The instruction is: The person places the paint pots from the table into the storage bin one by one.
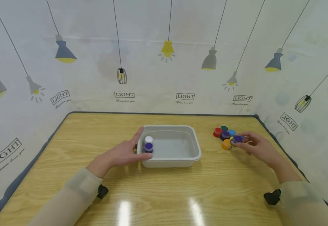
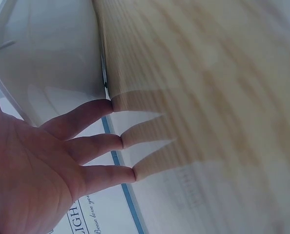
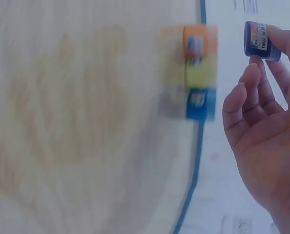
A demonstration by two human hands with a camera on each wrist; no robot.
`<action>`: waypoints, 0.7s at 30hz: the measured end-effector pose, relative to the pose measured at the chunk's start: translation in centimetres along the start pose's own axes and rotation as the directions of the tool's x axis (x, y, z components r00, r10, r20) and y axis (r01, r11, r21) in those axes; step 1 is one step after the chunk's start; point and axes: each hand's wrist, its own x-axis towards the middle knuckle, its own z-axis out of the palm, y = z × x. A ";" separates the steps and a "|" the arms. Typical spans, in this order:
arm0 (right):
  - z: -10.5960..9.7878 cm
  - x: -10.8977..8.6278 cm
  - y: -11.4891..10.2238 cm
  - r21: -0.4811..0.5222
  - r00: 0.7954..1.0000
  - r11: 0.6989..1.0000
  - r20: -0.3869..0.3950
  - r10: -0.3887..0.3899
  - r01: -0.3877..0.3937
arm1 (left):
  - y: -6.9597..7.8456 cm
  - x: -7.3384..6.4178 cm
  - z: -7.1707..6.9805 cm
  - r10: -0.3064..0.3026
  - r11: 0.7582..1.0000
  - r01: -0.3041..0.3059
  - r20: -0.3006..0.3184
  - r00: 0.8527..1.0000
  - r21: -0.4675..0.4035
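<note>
My right hand (image 1: pixel 258 147) pinches a small purple paint jar (image 1: pixel 236 140) between thumb and fingers. In the right wrist view this paint jar (image 3: pixel 262 41) is raised above the table, its printed label showing. Spread along the left end of a light grey plastic tub (image 1: pixel 193 161) is my left hand (image 1: pixel 125 152), thumb at the front rim and index finger at the back corner. The left wrist view shows the left hand's other fingers (image 2: pixel 98 179) straight, tips at the tabletop. Inside the tub, at its left end, stand a white-topped jar (image 1: pixel 148 140) and another purple jar (image 1: pixel 148 148).
Just left of the right hand, more paint jars stand clustered: red (image 1: pixel 217 132), dark green (image 1: pixel 224 128), dark purple (image 1: pixel 224 135), light blue (image 1: pixel 231 132) and orange (image 1: pixel 226 144), with yellow partly hidden. A printed backdrop (image 1: pixel 150 103) surrounds the wooden table (image 1: pixel 96 131) on three sides.
</note>
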 end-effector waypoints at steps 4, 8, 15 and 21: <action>0.9 0.3 -2.2 0.002 0.998 0.998 0.011 -0.067 0.066 | -0.1 0.1 0.1 0.002 1.000 -0.002 0.000 1.000 0.000; 2.1 0.7 -4.3 0.019 0.995 0.995 0.025 -0.102 0.101 | -0.1 0.1 0.1 -0.005 1.000 0.005 0.002 1.000 0.006; 4.1 1.5 -7.8 0.085 0.985 0.983 0.045 -0.169 0.165 | -0.2 0.1 0.2 -0.015 1.000 0.015 0.002 1.000 0.004; 5.5 1.9 -10.2 0.097 0.973 0.970 0.049 -0.227 0.222 | -0.1 0.0 0.0 0.003 1.000 -0.003 0.005 1.000 -0.001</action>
